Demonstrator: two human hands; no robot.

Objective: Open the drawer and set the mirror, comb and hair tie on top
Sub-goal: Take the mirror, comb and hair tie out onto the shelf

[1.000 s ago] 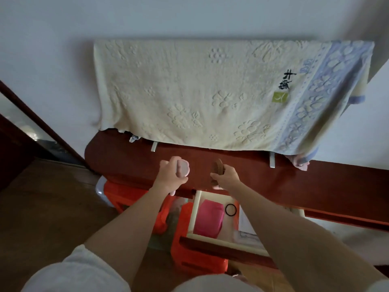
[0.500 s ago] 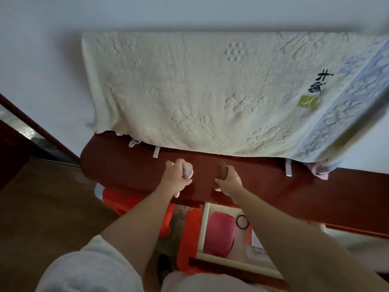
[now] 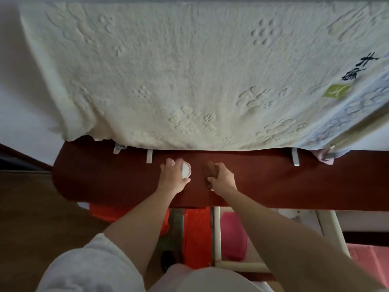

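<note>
Behind the red-brown top [image 3: 105,182] a cream towel [image 3: 189,81] hangs over the wall and fills the upper half of the frame. In the middle of the frame our left hand [image 3: 171,178] is closed around the mirror [image 3: 186,170], a small round pale thing, and holds it low over the top. Just to the right, our right hand [image 3: 223,179] is closed around the comb [image 3: 209,172], brown and probably wooden, with one end down on the top.

We judge the mirror light but fragile, and its face slippery, so we take it by the rim and lay it flat without a knock. The comb looks stiff and light; we hold it by the spine, away from the thin teeth.

At the lower right the drawer [image 3: 216,234] stands open under the edge of the top, with a pink thing [image 3: 233,237] inside. The hair tie we cannot see now; our right arm may hide it. It should be soft and easy to pinch.
</note>
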